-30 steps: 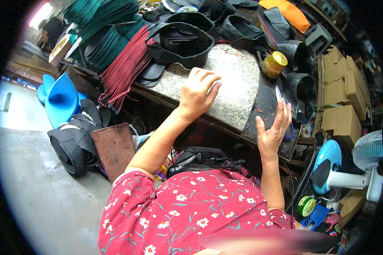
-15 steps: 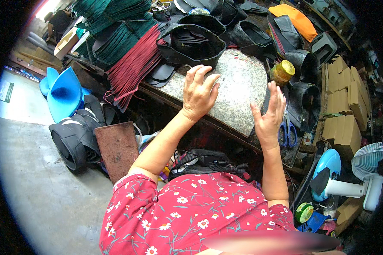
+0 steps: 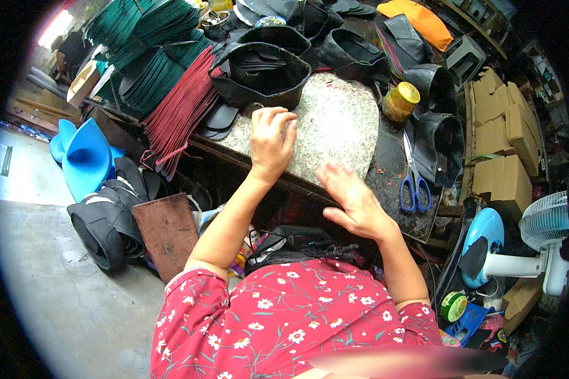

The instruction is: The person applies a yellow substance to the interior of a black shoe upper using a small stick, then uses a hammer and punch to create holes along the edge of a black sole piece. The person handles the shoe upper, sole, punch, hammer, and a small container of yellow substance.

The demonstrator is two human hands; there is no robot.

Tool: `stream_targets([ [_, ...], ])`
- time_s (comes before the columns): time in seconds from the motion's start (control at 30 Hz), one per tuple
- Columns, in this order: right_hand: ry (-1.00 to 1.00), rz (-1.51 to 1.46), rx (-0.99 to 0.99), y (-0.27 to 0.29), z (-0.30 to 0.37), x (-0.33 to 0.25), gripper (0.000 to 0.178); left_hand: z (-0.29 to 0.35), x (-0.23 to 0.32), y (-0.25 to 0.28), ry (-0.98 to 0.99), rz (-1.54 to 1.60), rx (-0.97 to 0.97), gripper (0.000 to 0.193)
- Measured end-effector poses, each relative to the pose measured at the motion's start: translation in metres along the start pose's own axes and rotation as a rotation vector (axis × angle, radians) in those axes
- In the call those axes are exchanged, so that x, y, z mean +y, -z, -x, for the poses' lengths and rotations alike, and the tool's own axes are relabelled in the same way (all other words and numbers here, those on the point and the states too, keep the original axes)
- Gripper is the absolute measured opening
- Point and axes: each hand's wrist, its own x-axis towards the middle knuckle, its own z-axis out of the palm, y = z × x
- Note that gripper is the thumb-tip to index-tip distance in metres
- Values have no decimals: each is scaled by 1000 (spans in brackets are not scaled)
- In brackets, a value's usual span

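My left hand (image 3: 272, 146) is raised over the front left part of a speckled, pale grey slab (image 3: 341, 120). Its fingers are loosely bent, the thumb stands a little off, and nothing shows in it. Nearer to me, by the slab's front edge, my right hand (image 3: 355, 205) is stretched out flat, slightly blurred and empty. Scissors with blue handles (image 3: 415, 194) lie on the dark bench top to its right. Just beyond my left hand stands an open black container (image 3: 259, 95) with dark flat pieces inside. A jar with a yellow lid (image 3: 400, 101) stands right of the slab.
Tied stacks of green sheets (image 3: 161, 76) and red sheets (image 3: 182, 114) stand at the left. Blue foam pieces (image 3: 90, 151), black rolls (image 3: 101, 230) and a brown board (image 3: 165, 235) sit below. Cardboard boxes (image 3: 499, 174) and a white fan (image 3: 540, 237) are at the right.
My right hand has swung left and toward me, from beside the jar to the slab's front edge, uncovering the scissors. My left hand's fingers have bent more. The whole view has shifted slightly.
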Motion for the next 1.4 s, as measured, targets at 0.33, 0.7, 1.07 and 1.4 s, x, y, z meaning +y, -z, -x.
stream_targets([
  [0.33, -89, -160, 324, -1, 2, 10, 55, 1, 2, 0, -39, -40, -72, 9],
  [0.7, -259, -78, 782, -7, 62, 15, 55, 1, 0, -3, -67, -82, -111, 10],
  [1.07, -207, 89, 816, -18, 61, 18, 61, 10, 7, 34, -37, 106, -36, 9],
  [1.4, -168, 265, 703, -1, 25, 10, 44, 50, -1, 122, 115, -200, -203, 11],
])
